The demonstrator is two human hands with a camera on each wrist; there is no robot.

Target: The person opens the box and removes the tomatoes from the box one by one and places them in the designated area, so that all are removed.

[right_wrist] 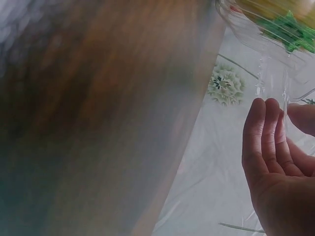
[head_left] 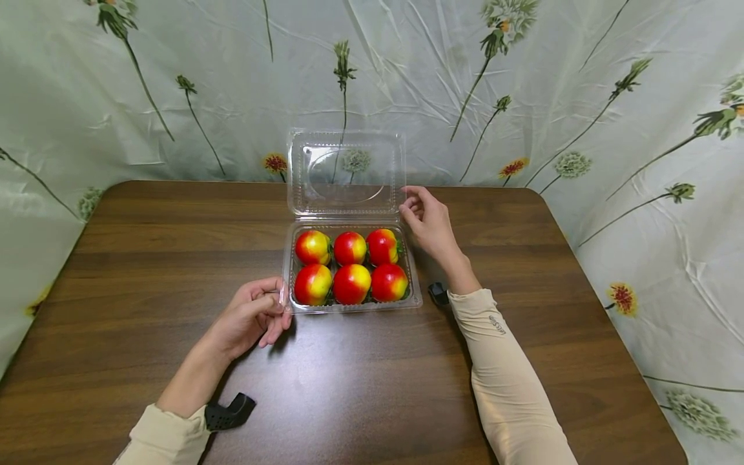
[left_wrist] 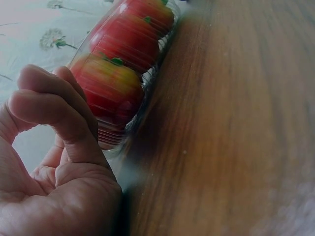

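A clear fruit box [head_left: 351, 303] is being steadied on a wooden bench [head_left: 360, 387].
Its near-left corner is being pinched by the left hand [head_left: 251, 318]; the upright lid [head_left: 345, 171] is being touched by the loosely curled right hand [head_left: 429, 221].

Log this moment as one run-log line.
left hand: holds clamshell tray corner | right hand: fingertips at open lid edge | six peaches inside

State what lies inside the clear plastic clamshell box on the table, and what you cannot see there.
Inside the clamshell box lie six red-and-yellow fruits, two rows of three. The lid stands open. Whatever lies beneath the fruits is covered.
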